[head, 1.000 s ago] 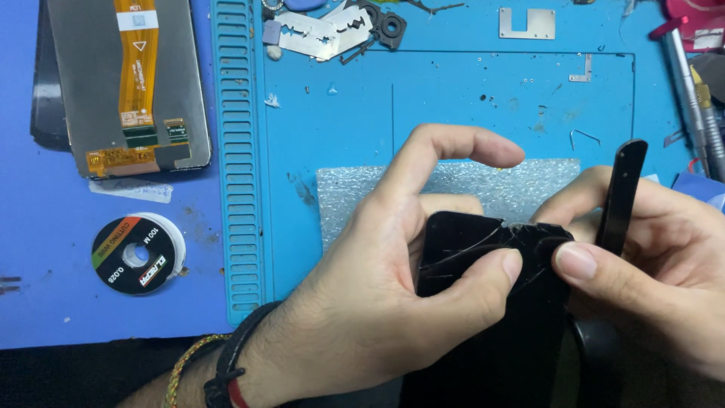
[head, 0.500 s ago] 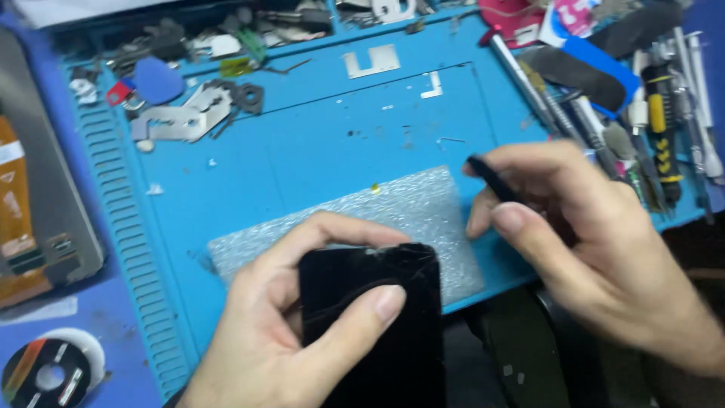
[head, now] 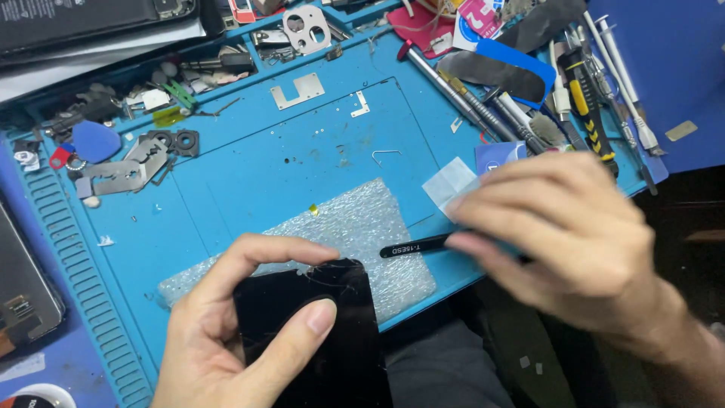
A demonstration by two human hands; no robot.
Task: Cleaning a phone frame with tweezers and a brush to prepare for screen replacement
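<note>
My left hand (head: 226, 332) grips a black phone screen panel (head: 317, 347) near the front edge of the blue work mat (head: 249, 181), thumb on its face and forefinger curled over its top edge. The panel's upper edge rests on a sheet of clear bubble wrap (head: 355, 227). My right hand (head: 574, 234) holds black tweezers (head: 415, 245) with the tip pointing left, a little to the right of the panel's top corner. A small clear plastic piece (head: 449, 181) lies just above that hand.
Loose metal plates (head: 298, 91), brackets and a blue pick (head: 94, 140) lie along the mat's far side. Screwdrivers and other tools (head: 581, 98) are piled at the upper right. Part of another phone (head: 23, 287) lies at the left edge.
The view has shifted left and up over the mat. My right hand has moved right and down, and now holds the tweezers level, pointing left. The left hand keeps its hold on the panel.
</note>
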